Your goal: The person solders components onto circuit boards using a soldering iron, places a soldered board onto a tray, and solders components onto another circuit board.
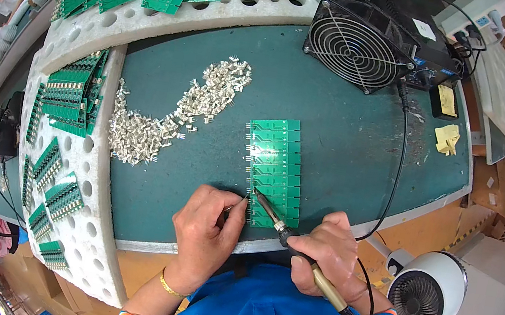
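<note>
A green circuit board panel [275,161] lies on the dark green worktop, with small white connectors along its left edge. My right hand [330,257] is closed round the handle of a soldering iron [277,220], whose tip reaches the board's lower left part. Beside that edge, my left hand [209,224] is closed in a pinch near the lowest connectors; what lies between its fingertips is too small to make out. A heap of loose white connectors [139,135] spreads across the worktop to the left and curves up toward the middle.
White foam boards with holes [95,198] border the worktop at left and back, carrying stacks of green circuit boards [70,90]. A black fan [357,48] stands at the back right beside a yellow sponge [447,100]. The iron's black cable [402,156] runs along the right. A white fan [427,293] is lower right.
</note>
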A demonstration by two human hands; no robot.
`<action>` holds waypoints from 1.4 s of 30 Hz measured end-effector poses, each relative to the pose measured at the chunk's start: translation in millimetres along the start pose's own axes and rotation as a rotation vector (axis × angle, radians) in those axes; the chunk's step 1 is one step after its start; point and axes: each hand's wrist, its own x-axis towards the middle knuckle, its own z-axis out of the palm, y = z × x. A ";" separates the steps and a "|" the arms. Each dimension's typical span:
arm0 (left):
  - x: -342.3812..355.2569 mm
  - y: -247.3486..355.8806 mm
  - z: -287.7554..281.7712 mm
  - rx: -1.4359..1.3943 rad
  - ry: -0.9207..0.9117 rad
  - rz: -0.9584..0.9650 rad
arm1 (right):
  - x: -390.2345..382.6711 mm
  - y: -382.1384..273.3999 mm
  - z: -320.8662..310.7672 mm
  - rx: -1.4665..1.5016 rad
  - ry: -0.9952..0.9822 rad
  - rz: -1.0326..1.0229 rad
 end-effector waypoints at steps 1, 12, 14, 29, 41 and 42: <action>0.0 0.0 0.1 0.000 0.001 -0.001 | -0.2 -0.2 0.1 -0.002 -0.004 0.003; 3.6 4.5 0.5 0.016 0.011 -0.004 | 0.0 -0.8 -0.1 -0.006 -0.017 0.009; 4.0 4.2 1.1 0.012 0.013 -0.004 | -0.8 -0.4 0.5 -0.004 -0.012 0.008; 5.0 3.2 -0.1 0.007 -0.018 -0.004 | 2.4 -3.3 -1.7 -0.024 -0.041 -0.003; 4.0 3.1 -0.4 -0.010 -0.024 -0.012 | -0.6 -5.5 0.0 -0.039 -0.041 -0.003; 3.8 3.2 -0.5 -0.014 -0.023 -0.017 | -0.6 -6.2 -0.5 -0.040 -0.041 -0.003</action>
